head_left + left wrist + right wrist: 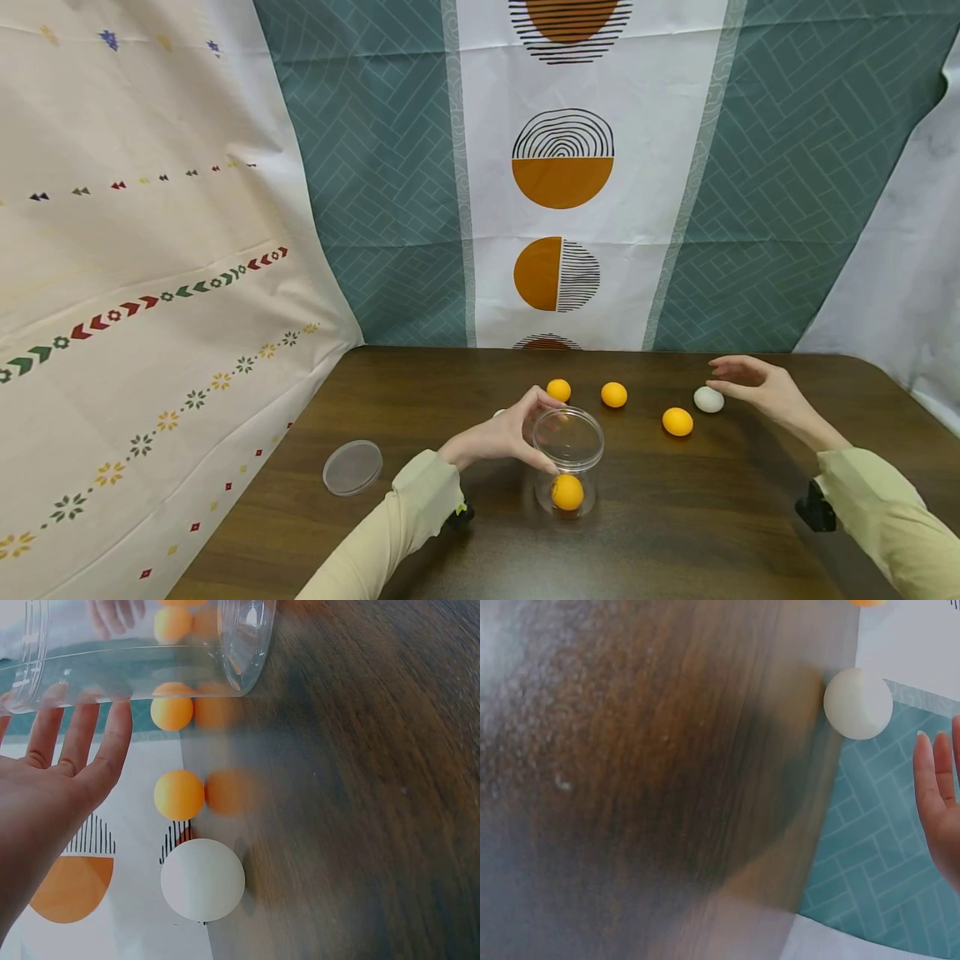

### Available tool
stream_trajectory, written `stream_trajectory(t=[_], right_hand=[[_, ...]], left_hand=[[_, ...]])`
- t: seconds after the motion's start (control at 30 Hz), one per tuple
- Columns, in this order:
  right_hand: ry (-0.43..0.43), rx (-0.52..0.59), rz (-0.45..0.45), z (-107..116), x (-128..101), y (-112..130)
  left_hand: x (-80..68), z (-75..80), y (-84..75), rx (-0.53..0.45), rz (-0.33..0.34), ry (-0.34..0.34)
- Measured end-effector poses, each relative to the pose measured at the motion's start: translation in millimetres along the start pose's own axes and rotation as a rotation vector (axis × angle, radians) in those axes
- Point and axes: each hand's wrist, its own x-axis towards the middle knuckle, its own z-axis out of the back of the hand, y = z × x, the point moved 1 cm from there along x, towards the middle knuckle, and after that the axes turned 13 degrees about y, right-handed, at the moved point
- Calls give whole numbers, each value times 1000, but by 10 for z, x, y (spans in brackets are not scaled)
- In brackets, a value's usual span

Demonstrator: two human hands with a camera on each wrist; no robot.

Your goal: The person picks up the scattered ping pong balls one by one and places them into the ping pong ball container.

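At the far left of the dark wooden desk (420, 392) a clear round lid (352, 467) is seen lying flat, well apart from everything else. Next to the right, the left hand (501, 436) is set against the rim of an upright clear plastic jar (567, 458), thumb and fingers spread along its near-left side; whether the jar is truly gripped or only steadied cannot be told for certain, though in the left wrist view the fingers (82, 742) are shown fairly straight against the wall. One orange ball (567, 492) is seen resting on the jar's bottom. Behind the jar, three more orange balls are counted loose on the desk, making four in all: one just behind the rim (558, 389), one a little further right (614, 394), and one nearer the front (677, 421). To their right lies one white ball (708, 399), and a second white ball (202, 880), mostly hidden behind the left hand in the head view, is shown plainly by the left wrist camera. Furthest right, the right hand (753, 383) is held wide and relaxed, holding nothing, just beside the first white ball, which lies to its left and slightly nearer the person; this hand is judged by far the nearer to it. Being round, the balls offer no long axis.
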Motion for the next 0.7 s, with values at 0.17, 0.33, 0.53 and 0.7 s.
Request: stream_trajectory(t=[0.17,0.33,0.53,0.7], right_hand=[[18,10,3,6,-10,-21],[17,3,-2,-2,-11,-50],[4,-19,-26,-20,-22,-65],[5,-41,-67,-20,-31,-83]], left_hand=[[-4,-6,3,1,-6,-2],[-9,-5,4,-1,-16,5],[-10,-2,7,6,-14,6],[0,1,9,-6,-17,9]])
